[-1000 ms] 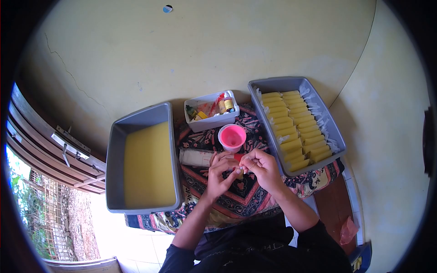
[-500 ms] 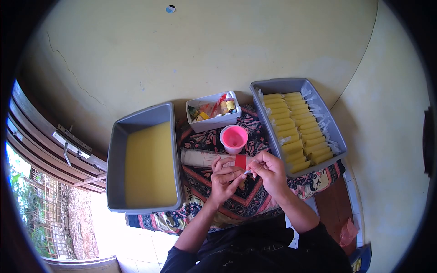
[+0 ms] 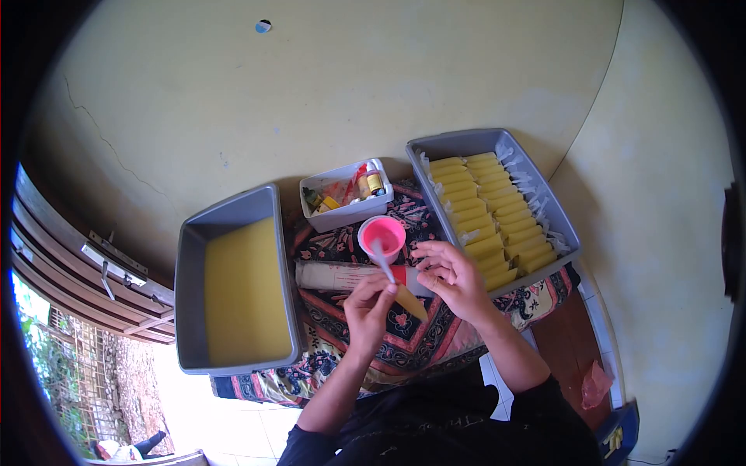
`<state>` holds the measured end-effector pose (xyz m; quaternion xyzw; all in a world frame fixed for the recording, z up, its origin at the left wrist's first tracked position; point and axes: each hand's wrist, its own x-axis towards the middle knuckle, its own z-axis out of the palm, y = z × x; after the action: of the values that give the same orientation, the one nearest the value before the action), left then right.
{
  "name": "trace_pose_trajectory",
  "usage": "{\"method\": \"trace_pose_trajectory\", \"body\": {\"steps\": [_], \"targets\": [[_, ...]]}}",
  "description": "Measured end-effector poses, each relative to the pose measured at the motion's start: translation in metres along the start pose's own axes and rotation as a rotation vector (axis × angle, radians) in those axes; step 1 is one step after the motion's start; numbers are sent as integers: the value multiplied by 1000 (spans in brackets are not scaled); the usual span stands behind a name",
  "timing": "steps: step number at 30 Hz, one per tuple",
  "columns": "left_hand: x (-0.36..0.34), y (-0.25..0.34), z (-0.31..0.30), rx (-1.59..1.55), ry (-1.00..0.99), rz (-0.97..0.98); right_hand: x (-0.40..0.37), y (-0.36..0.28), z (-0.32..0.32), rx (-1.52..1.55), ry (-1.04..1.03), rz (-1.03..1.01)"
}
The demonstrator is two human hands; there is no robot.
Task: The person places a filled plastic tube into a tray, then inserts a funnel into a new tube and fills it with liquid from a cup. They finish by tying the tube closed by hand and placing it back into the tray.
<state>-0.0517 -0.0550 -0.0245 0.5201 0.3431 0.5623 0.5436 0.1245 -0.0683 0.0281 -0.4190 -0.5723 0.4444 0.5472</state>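
Observation:
My left hand [image 3: 368, 309] pinches the neck of a small plastic bag filled with yellow liquid [image 3: 410, 302]. The bag's clear, twisted end sticks up towards the pink cup [image 3: 385, 233], and its filled part hangs down to the right of my fingers. My right hand [image 3: 454, 281] is apart from the bag, its fingers spread and slightly curled with nothing in them. Under my hands lies a clear pack of plastic bags [image 3: 334, 275] with red print and a red end. Beyond it stands the pink cup.
On the left sits a grey tub [image 3: 291, 311] of yellow liquid. Another grey tub [image 3: 564, 225] at right holds rows of filled bags. A white box [image 3: 350, 215] of bottles is at the back. Patterned cloth [image 3: 326, 326] covers the table, and a pink plastic bag [image 3: 596, 386] lies lower right.
Both hands were together at the bag's neck. Now my right hand has let go and opened, while my left hand holds the bag, tilted into view. The camera view has shifted slightly.

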Motion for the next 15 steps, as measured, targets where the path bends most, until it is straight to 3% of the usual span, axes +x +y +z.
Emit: {"method": "trace_pose_trajectory", "body": {"steps": [4,7,15], "targets": [[10,0,6,-266,128,46,-12,17,-14,-101,-14,17],[12,2,17,-418,139,13,-20,8,-18,64,-6,142],[32,-4,71,-379,-8,59,-22,-11,-75,-21,156,129]]}}
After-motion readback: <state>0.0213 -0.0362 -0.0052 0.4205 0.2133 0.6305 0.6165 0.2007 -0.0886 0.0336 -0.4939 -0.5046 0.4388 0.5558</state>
